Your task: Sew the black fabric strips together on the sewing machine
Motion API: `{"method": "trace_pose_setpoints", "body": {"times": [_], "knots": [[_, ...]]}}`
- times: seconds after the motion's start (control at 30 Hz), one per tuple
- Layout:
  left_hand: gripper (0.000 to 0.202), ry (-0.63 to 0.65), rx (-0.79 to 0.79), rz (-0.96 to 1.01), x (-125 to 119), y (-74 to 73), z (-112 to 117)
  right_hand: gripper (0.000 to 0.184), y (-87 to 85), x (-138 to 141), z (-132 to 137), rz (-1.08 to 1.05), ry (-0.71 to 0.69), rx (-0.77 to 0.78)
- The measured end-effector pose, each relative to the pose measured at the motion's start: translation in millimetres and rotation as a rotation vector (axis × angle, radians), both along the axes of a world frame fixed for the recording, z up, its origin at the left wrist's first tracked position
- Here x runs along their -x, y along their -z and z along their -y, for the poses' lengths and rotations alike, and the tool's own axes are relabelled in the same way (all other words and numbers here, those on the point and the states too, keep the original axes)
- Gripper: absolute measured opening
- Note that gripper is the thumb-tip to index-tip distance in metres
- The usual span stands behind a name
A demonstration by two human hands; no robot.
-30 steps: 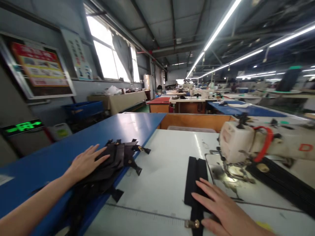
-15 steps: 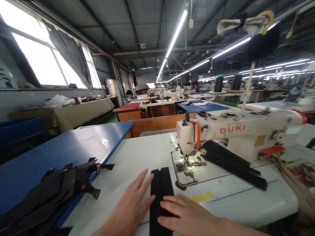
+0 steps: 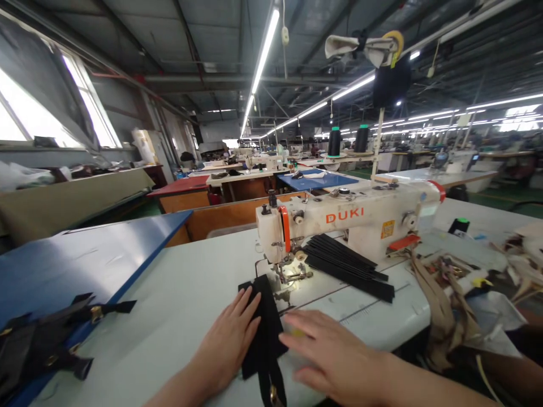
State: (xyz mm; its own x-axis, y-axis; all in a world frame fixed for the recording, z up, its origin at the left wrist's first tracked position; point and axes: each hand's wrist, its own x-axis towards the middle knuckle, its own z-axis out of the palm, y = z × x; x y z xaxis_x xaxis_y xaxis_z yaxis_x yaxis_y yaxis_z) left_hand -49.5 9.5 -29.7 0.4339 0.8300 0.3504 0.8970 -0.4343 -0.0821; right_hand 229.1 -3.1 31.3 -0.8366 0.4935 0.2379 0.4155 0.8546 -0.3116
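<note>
A flat black fabric piece (image 3: 268,322) lies on the pale sewing table, split lengthwise. A narrow black band with a gold-coloured metal fitting (image 3: 275,395) hangs from its near end. My left hand (image 3: 231,336) rests flat on its left side, fingers stretched out. Beside its right edge is my right hand (image 3: 326,350), fingers apart, slightly blurred; I cannot tell whether a fingertip touches the cloth. The far end of the piece lies just left of the needle and presser foot of the white sewing machine (image 3: 339,217). A fan of black strips (image 3: 348,265) lies under the machine's arm.
Black straps with gold-coloured fittings (image 3: 46,339) lie at left, across the blue table's (image 3: 139,249) edge. Tan straps (image 3: 441,316) hang at the right end of my table (image 3: 199,265). Black thread cones (image 3: 335,142) stand behind the machine; more workstations lie beyond.
My view has swung right. The black piece now lies tilted and nearer the presser foot, its banded near end showing. My left hand has moved onto it; my right has slid off to its right edge.
</note>
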Motion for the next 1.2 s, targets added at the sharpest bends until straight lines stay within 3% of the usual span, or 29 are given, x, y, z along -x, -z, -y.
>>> {"method": "trace_pose_setpoints", "body": {"times": [0.2,0.3,0.47,0.7,0.8,0.93,1.03,1.1,1.2], "knots": [[0.048,-0.025,0.057,0.019,7.9,-12.8,-14.5,0.038,2.0,-69.0,-39.6,0.083,0.571,-0.16],[0.048,-0.028,0.092,0.03,3.6,-17.1,-15.2,0.032,8.2,-96.2,-51.6,0.15,0.695,-0.179],[0.049,-0.039,0.095,0.057,1.6,-18.7,-15.8,0.025,11.1,-106.1,-55.7,0.143,0.709,-0.185],[0.051,-0.074,-0.011,0.16,2.6,-21.9,-13.1,0.032,12.3,-110.4,-60.0,0.048,0.711,-0.247],[0.049,-0.075,-0.091,0.199,2.7,-24.4,-11.2,0.032,5.3,-117.1,-60.1,-0.049,0.737,-0.309],[0.041,-0.068,-0.222,0.266,-4.2,-31.1,3.0,0.024,-23.7,-121.5,-37.8,-0.262,0.715,-0.458],[0.04,-0.002,-0.306,0.311,-24.7,-46.8,28.4,0.015,-54.8,-113.8,-3.9,-0.498,0.552,-0.641],[0.046,0.061,-0.336,0.347,-44.9,-64.8,50.4,0.015,-74.7,-103.1,18.4,-0.564,0.464,-0.571],[0.054,0.157,-0.314,0.434,-75.4,-96.4,82.7,0.028,-98.0,-83.2,40.1,-0.587,0.385,-0.289]]}}
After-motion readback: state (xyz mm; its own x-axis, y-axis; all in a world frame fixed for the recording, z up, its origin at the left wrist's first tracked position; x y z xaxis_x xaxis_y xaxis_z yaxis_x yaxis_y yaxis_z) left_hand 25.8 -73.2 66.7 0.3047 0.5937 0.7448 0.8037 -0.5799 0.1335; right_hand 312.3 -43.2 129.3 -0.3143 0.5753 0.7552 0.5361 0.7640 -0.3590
